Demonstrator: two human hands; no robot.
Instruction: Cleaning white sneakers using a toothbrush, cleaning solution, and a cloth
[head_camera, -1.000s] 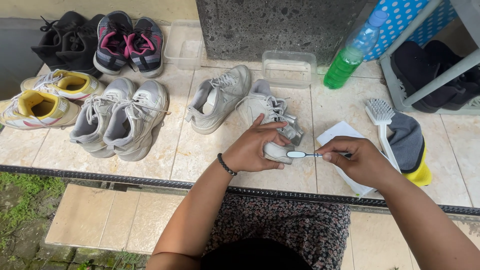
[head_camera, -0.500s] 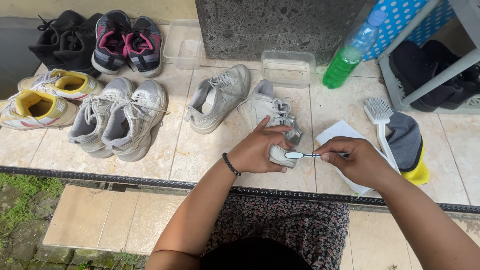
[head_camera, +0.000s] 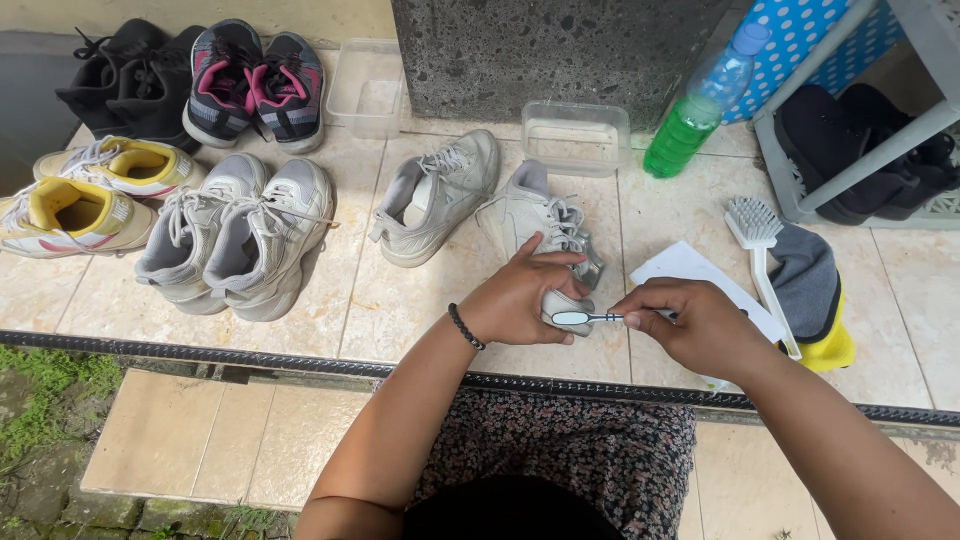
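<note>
I steady the sneaker (head_camera: 545, 225) in my left hand (head_camera: 520, 300); my right hand (head_camera: 700, 325), gripping the toothbrush (head_camera: 590, 318), should scrub the toe just beside my left fingers in short, light strokes.

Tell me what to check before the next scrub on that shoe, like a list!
1. Shoe held steady: ok. The left hand grips the toe of the grey-white sneaker on the tiled floor.
2. Brush gripped: ok. The right hand pinches the toothbrush by its handle.
3. Bristles on the shoe: ok. The brush head sits at the toe, beside the left fingers.
4. Soap on the bristles: cannot tell, too small to see.
5. Cleaner close by: ok. The green bottle and clear tub stand just behind the shoe.
6. Bigger brush handy: ok. The white scrub brush lies to the right.
</note>
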